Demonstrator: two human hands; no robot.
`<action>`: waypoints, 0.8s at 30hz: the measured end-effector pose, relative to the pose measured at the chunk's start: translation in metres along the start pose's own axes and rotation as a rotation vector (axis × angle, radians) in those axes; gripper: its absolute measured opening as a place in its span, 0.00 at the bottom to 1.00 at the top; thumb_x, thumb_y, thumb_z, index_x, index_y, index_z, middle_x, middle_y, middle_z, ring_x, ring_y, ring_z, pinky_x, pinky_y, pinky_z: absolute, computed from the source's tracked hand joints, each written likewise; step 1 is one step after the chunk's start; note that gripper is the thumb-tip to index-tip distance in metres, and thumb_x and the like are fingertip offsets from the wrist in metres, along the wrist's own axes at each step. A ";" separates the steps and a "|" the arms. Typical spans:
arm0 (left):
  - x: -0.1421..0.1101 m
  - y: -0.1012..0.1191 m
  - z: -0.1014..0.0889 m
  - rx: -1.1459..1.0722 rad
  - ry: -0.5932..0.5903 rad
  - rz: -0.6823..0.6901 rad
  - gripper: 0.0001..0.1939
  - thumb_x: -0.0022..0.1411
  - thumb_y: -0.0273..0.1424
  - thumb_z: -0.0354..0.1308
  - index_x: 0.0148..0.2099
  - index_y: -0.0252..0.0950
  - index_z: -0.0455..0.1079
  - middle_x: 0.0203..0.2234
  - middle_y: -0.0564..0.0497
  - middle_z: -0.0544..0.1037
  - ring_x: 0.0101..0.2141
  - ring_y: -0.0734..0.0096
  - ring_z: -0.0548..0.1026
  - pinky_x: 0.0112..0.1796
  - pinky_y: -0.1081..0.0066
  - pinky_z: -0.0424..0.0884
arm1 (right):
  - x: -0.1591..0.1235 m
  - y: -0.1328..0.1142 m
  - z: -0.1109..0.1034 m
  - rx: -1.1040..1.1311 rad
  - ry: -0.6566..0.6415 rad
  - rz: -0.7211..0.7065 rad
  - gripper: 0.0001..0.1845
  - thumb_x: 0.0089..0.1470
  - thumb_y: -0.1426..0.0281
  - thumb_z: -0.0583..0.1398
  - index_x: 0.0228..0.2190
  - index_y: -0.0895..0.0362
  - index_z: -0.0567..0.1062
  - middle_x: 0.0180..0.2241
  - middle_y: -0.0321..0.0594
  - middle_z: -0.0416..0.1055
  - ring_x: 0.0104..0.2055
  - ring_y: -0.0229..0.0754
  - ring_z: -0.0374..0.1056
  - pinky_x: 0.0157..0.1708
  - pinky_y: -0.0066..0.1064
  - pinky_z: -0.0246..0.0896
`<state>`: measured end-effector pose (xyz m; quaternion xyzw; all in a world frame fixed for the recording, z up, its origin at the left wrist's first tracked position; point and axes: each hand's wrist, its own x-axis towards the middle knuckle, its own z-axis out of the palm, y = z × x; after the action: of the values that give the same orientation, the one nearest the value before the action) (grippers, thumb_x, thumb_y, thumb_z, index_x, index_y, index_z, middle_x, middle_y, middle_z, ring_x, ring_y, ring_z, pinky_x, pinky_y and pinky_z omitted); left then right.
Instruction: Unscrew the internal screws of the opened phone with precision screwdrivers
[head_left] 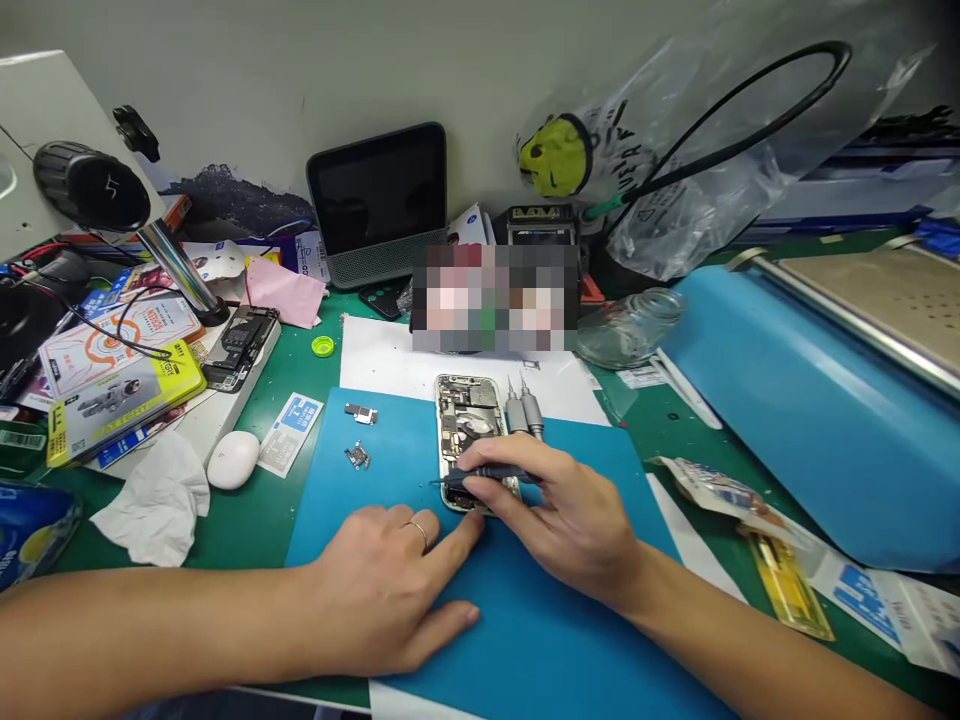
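An opened smartphone (474,430) lies on the blue mat (555,620), its inner parts exposed. My right hand (581,510) pinches a thin dark screwdriver (495,472) between thumb and fingers. The driver lies across the phone's lower half, and its fine tip points left, just past the frame, near tiny specks. My left hand (397,585) rests on the mat, index finger stretched to the phone's bottom edge and thumb apart. Left of the phone are a small metal plate (361,413) and a small metal bracket-like part (358,456). Fingers hide part of the phone's lower end.
Two grey pointed tools (525,410) lie right of the phone. A glass jar (631,325) and blue roll-like pad (780,420) stand beyond. At left are a microscope post (180,270), another opened phone (244,345), a white earbud case (233,460) and a crumpled tissue (157,500).
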<state>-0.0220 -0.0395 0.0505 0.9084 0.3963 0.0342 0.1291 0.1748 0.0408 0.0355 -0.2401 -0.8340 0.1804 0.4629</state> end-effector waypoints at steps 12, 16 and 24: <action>-0.002 -0.001 -0.004 -0.134 0.156 0.017 0.14 0.74 0.40 0.49 0.53 0.36 0.63 0.32 0.51 0.75 0.27 0.64 0.73 0.28 0.66 0.66 | 0.002 0.000 0.003 0.053 0.048 -0.026 0.16 0.63 0.74 0.61 0.52 0.51 0.70 0.35 0.37 0.79 0.35 0.40 0.79 0.31 0.28 0.79; -0.001 -0.002 -0.008 -0.190 0.251 0.021 0.07 0.72 0.34 0.47 0.40 0.39 0.62 0.27 0.54 0.73 0.25 0.68 0.71 0.27 0.69 0.64 | 0.002 0.000 0.003 0.071 0.069 -0.030 0.16 0.63 0.74 0.62 0.51 0.51 0.70 0.35 0.36 0.79 0.35 0.40 0.79 0.33 0.29 0.79; 0.011 -0.026 -0.020 -0.181 0.400 -0.158 0.05 0.69 0.33 0.52 0.41 0.38 0.65 0.29 0.53 0.73 0.27 0.69 0.71 0.29 0.70 0.63 | 0.002 0.003 0.002 0.162 0.232 0.073 0.21 0.64 0.74 0.61 0.56 0.51 0.66 0.35 0.36 0.77 0.35 0.39 0.78 0.31 0.31 0.79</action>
<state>-0.0362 -0.0103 0.0621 0.8343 0.4793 0.2387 0.1315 0.1733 0.0442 0.0342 -0.2510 -0.7484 0.2350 0.5672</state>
